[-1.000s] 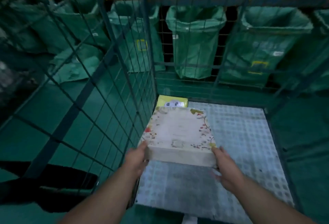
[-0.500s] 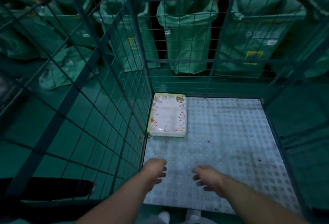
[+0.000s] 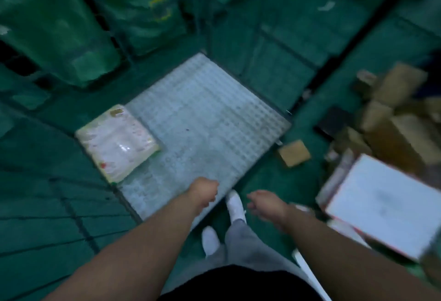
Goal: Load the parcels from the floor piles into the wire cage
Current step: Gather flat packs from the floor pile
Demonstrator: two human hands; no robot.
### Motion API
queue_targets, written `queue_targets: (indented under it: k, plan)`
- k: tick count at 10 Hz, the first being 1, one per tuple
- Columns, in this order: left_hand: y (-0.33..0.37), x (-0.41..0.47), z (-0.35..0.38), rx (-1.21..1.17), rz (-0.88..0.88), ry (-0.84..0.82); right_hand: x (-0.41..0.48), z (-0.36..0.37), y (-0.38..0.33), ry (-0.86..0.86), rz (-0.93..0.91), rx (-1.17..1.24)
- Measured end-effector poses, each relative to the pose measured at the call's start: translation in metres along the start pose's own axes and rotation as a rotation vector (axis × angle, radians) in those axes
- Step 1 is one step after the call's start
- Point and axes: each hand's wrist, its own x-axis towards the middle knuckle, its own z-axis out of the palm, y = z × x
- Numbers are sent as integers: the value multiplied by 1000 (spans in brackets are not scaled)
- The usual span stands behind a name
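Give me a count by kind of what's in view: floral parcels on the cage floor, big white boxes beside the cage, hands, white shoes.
Floral parcel on the cage floor: 1
Big white box: 1
Hands, left hand and right hand: 2
White shoes: 2
Total: 6

Worn: black top (image 3: 238, 284) at near edge, plain. grey trousers (image 3: 241, 241), loose, soft-looking. far white shoe (image 3: 235, 205) and near white shoe (image 3: 210, 241), plain, rounded toes. left forearm (image 3: 143, 241) and right forearm (image 3: 334, 241) bare; left hand (image 3: 202, 192) and right hand (image 3: 267, 205) bare. Blur hides finer detail.
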Motion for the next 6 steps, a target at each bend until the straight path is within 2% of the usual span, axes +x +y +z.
queue_targets:
  k: [1,2,3,4,6]
  plan:
    - [-1,-23,68,195,72,-151,-35,-24,67,143,102,90]
    - [-5,-60,121,338,130,-317,-40,-44,152,177,33,-211]
    - [-12,-80,167,543,216,-418,-74,-52,200,378,182,476]
    - [-14,-90,204,702,249,-438,-102,-55,235,413,187,596]
    - [-24,-120,280,834,288,-437,-148,-63,326,479,213,791]
